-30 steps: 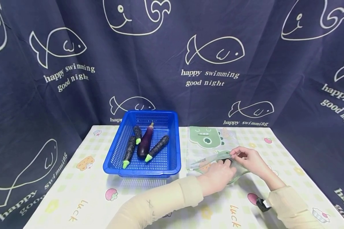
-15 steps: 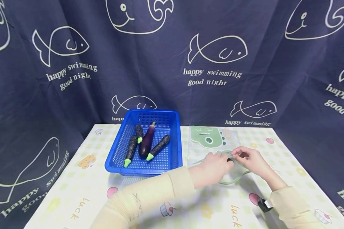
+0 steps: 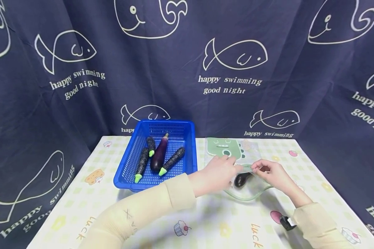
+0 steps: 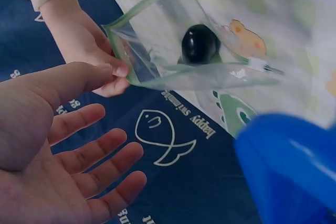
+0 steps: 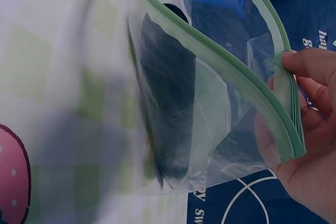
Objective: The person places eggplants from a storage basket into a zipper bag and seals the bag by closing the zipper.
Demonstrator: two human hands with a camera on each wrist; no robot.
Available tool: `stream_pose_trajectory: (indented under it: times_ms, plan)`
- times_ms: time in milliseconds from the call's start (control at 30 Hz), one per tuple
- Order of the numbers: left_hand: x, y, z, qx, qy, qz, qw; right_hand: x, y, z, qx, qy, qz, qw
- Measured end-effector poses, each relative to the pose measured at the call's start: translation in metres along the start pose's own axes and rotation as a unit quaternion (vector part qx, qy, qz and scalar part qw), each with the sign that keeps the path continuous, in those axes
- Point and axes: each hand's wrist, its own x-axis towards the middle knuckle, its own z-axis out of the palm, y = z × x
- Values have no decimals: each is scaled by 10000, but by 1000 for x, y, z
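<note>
My right hand (image 3: 272, 174) pinches the green-edged rim of a clear zip bag (image 5: 236, 72) between thumb and fingers. The bag's mouth gapes, and a glossy dark eggplant (image 4: 198, 44) lies inside; the head view shows its rounded end (image 3: 241, 180) below the rim. My left hand (image 3: 216, 174) is just left of the bag's opening. In the left wrist view its fingers (image 4: 102, 148) are spread and relaxed, with nothing in them. A green cartoon print (image 3: 222, 148) shows on the bag behind the left hand.
Left of the bag stands a blue plastic basket (image 3: 121, 178). It contains a long purple eggplant (image 3: 159, 157) and several small dark eggplants (image 3: 174, 159) with green tips. A patterned cloth (image 3: 205, 224) covers the table, and a navy curtain (image 3: 180, 79) hangs behind it.
The left hand has drawn out of the bag's mouth and moved left, uncovering the dark eggplant inside. The right hand keeps its hold on the rim.
</note>
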Motion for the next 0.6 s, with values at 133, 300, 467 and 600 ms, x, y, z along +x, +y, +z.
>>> stream_pose_trajectory:
  times_ms: [133, 300, 467, 600]
  plan:
    - [-9, -9, -3, 30, -61, -82, 9999, -1, 0, 0, 26, 6, -23, 10000]
    - [-20, -21, -7, 98, -186, -232, 9995, -1, 0, -1, 18, 31, -30, 10000]
    - [-30, -33, -4, 70, -260, -385, 9989, -2, -1, -2, 29, 39, -45, 10000]
    - [-37, -44, -1, 129, -212, -543, 9982, -3, -2, -4, 20, 46, -52, 10000]
